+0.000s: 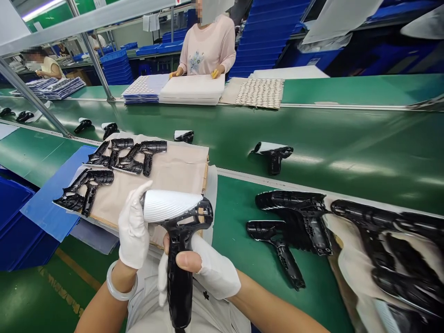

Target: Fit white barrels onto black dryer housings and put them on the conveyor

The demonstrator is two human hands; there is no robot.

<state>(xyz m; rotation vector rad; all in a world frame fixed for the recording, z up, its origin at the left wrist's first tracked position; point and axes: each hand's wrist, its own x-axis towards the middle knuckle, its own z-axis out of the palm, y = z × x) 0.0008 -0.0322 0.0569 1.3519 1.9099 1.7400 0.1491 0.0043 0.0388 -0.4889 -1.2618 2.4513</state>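
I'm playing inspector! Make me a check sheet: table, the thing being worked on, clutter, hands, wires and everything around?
Surface: green worktop, shiny.
Job's things: black-and-white shell, held up.
Clutter: black parts at right, more on the beige-covered board.
Hands: right hand grips the shell's handle; left hand, open, at its white end.
Cables: nothing seen clearly.
Surroundings: person in pink opposite; stacked blue trays.

Before you, a hair-dryer housing [180,233]; left, shell halves [101,177] on a paper sheet [183,171]; right, more on the table [231,222]; behind, a conveyor belt [347,129].
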